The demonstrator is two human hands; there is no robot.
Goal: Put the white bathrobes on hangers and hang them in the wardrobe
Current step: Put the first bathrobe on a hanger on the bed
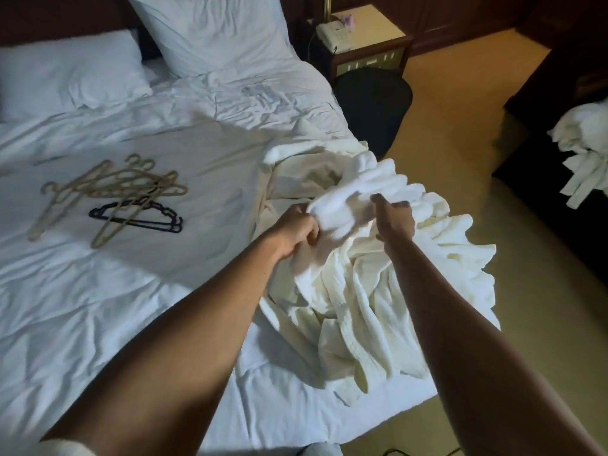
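Observation:
A crumpled white bathrobe (358, 291) lies heaped on the right side of the bed (115, 291), spilling over its edge. My left hand (296, 232) grips a bunched fold of the robe, fingers curled round the cloth. My right hand (393, 218) holds the same raised fold from the other side, its fingertips hidden in the fabric. A pile of several beige hangers (108, 192) with a dark hanger (141, 220) among them lies on the sheet to the left. More white robes (582, 143) sit on dark furniture at the right edge. No wardrobe is in view.
Two white pillows (210, 31) lean at the head of the bed. A nightstand with a telephone (334, 36) stands beyond the bed, with a dark round stool (375, 103) in front of it. Beige carpet (460, 133) runs along the bed's right side.

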